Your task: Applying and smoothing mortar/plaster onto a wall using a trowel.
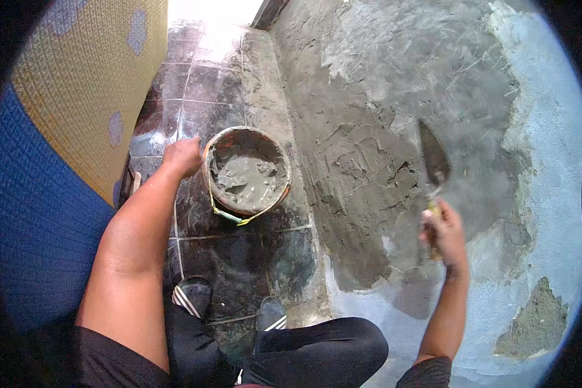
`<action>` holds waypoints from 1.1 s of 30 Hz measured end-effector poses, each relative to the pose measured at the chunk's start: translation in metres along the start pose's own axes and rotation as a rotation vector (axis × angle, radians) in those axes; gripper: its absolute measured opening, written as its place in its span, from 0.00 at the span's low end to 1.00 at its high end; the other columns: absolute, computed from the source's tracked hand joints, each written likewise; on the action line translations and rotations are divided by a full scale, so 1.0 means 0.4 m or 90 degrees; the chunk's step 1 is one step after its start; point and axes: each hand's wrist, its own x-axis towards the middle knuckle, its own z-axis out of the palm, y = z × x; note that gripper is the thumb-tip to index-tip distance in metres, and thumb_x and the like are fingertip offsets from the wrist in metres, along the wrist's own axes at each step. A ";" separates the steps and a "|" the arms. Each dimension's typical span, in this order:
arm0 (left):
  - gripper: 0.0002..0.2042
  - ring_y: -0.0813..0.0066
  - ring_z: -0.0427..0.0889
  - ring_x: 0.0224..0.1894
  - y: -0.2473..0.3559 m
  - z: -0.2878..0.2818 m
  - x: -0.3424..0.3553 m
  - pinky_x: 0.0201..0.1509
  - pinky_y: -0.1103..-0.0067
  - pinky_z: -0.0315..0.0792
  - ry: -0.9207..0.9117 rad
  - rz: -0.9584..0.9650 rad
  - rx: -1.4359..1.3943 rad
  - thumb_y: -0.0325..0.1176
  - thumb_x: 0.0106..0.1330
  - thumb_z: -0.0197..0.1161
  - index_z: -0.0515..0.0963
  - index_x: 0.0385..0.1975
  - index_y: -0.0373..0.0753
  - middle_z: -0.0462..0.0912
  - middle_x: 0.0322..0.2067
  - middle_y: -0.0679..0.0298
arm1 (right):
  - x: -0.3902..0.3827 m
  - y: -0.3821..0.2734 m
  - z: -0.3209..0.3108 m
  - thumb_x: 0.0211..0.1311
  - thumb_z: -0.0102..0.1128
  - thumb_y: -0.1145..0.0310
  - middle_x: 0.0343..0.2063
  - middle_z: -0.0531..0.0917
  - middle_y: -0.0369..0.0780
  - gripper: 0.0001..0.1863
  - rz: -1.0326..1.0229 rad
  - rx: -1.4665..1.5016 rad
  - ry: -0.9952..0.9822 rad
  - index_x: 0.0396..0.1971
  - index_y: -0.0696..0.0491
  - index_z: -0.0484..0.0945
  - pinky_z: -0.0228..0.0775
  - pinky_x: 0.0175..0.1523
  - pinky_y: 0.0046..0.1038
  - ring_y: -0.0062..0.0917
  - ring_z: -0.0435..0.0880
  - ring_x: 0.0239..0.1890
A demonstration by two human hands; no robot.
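My left hand (pixel 182 157) is closed just left of the bucket (pixel 277 200); whether its curled fingers grip anything is hidden. The bucket holds wet grey mortar (pixel 246 174), with its wire handle lowered along the near side. On the right, my right hand (pixel 444 231) grips a pointed trowel (pixel 436 155) by its handle, blade upward, over the grey plastered wall (pixel 349 168). Rough, freshly spread mortar covers the wall left of the blade; smoother grey plaster lies above and around it.
Dark tiled floor (pixel 226 271) runs under the bucket toward a bright opening at the top. A yellow and blue textured surface (pixel 110 77) borders the left. Pale blue wall (pixel 549 220) with a flaked patch rims the right. My sandalled feet (pixel 194 297) are below the bucket.
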 end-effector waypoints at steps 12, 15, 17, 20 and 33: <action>0.17 0.52 0.83 0.50 0.006 -0.011 -0.018 0.54 0.60 0.74 -0.037 0.010 0.029 0.38 0.65 0.54 0.75 0.52 0.40 0.84 0.46 0.50 | 0.083 0.303 0.307 0.61 0.64 0.62 0.44 0.84 0.54 0.29 -0.284 -0.401 -0.114 0.59 0.61 0.72 0.76 0.47 0.38 0.41 0.85 0.42; 0.17 0.53 0.84 0.50 -0.041 0.006 -0.031 0.54 0.59 0.74 -0.050 -0.002 0.063 0.36 0.64 0.54 0.76 0.52 0.40 0.84 0.46 0.51 | 0.072 0.135 0.425 0.62 0.59 0.62 0.44 0.82 0.53 0.25 -0.365 -0.483 -0.205 0.59 0.53 0.74 0.74 0.51 0.41 0.45 0.83 0.45; 0.16 0.53 0.84 0.49 -0.047 0.015 -0.032 0.53 0.59 0.75 -0.063 0.003 0.099 0.35 0.63 0.54 0.76 0.50 0.41 0.85 0.45 0.51 | 0.105 0.085 0.502 0.63 0.56 0.63 0.43 0.82 0.50 0.23 -0.388 -0.556 -0.251 0.59 0.50 0.75 0.75 0.50 0.41 0.44 0.83 0.44; 0.16 0.50 0.84 0.46 -0.054 0.029 -0.033 0.50 0.58 0.76 -0.038 0.023 0.121 0.35 0.60 0.58 0.75 0.48 0.39 0.85 0.42 0.50 | 0.181 0.091 0.604 0.64 0.50 0.65 0.41 0.82 0.46 0.22 -0.453 -0.718 -0.286 0.58 0.43 0.76 0.78 0.46 0.42 0.40 0.85 0.41; 0.19 0.51 0.83 0.49 -0.112 0.036 -0.053 0.53 0.59 0.74 -0.154 -0.045 0.119 0.31 0.60 0.55 0.74 0.52 0.40 0.84 0.45 0.50 | 0.240 0.197 0.801 0.59 0.54 0.68 0.37 0.84 0.41 0.19 -0.623 -0.563 -0.163 0.51 0.42 0.81 0.79 0.38 0.37 0.33 0.87 0.33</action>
